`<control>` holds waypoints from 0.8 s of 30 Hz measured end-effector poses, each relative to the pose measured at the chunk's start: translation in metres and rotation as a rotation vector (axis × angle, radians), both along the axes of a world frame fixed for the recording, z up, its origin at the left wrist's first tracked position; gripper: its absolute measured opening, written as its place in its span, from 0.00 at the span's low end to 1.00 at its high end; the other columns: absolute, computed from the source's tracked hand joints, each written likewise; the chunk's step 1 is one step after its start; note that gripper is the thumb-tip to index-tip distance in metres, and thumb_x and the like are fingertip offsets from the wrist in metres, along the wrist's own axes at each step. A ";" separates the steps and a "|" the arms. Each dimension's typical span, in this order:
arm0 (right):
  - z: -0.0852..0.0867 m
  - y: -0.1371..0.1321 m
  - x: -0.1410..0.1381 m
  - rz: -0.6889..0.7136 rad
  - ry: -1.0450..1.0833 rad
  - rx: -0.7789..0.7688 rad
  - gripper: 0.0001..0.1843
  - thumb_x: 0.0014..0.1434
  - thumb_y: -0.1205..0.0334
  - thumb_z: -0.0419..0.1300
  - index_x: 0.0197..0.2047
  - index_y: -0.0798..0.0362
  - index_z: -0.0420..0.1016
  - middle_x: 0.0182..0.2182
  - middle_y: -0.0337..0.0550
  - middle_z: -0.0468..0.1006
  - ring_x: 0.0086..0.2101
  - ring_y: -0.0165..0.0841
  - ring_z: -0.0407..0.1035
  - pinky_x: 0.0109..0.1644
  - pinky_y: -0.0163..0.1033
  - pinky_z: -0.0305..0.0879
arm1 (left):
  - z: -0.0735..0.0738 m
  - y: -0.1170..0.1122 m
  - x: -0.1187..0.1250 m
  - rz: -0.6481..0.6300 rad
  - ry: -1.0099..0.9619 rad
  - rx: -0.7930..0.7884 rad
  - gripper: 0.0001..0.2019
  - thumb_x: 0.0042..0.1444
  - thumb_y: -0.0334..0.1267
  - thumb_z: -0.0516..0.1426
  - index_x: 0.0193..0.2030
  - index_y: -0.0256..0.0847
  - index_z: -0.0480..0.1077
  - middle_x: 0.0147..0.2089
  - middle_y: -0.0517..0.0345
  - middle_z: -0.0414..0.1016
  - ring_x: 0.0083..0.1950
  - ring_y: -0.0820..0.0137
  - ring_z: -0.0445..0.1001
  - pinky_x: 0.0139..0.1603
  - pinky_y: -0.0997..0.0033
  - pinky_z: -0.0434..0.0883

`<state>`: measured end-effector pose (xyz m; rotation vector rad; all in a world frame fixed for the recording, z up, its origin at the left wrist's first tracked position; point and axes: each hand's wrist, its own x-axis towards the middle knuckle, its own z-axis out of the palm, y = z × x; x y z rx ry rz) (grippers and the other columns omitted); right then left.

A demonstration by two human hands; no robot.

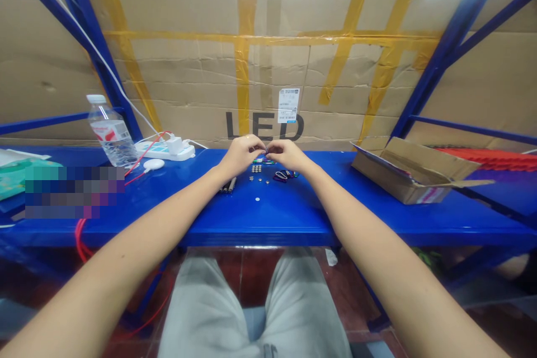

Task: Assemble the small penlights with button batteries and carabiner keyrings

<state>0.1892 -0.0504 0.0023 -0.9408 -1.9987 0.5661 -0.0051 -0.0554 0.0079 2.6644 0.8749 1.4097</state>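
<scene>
My left hand (243, 154) and my right hand (288, 154) meet fingertip to fingertip above the far part of the blue table (260, 221). Both are closed in a pinch; whatever lies between the fingers is too small and hidden to name. Just below them, small silvery round pieces (257, 168) sit in a tight group, with a few loose ones nearer me. Dark slim tubes (229, 185) lie beside my left wrist, partly covered by it. By my right wrist is a cluster of purple and black carabiner-like clips (284, 175). A small white disc (257, 199) lies closer to me.
An open cardboard box (403, 173) stands to the right. On the left are a water bottle (111, 131), a white power strip (165, 149) with a plug, and red cables (81, 238). A large cardboard sheet (201, 72) closes off the back between blue posts.
</scene>
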 end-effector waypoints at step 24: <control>-0.013 0.020 0.014 -0.094 -0.151 0.089 0.08 0.49 0.74 0.61 0.34 0.56 0.78 0.32 0.41 0.80 0.35 0.32 0.73 0.42 0.36 0.67 | 0.002 -0.003 -0.011 -0.115 0.644 -0.291 0.10 0.53 0.33 0.59 0.38 0.43 0.83 0.39 0.56 0.82 0.41 0.66 0.77 0.44 0.69 0.69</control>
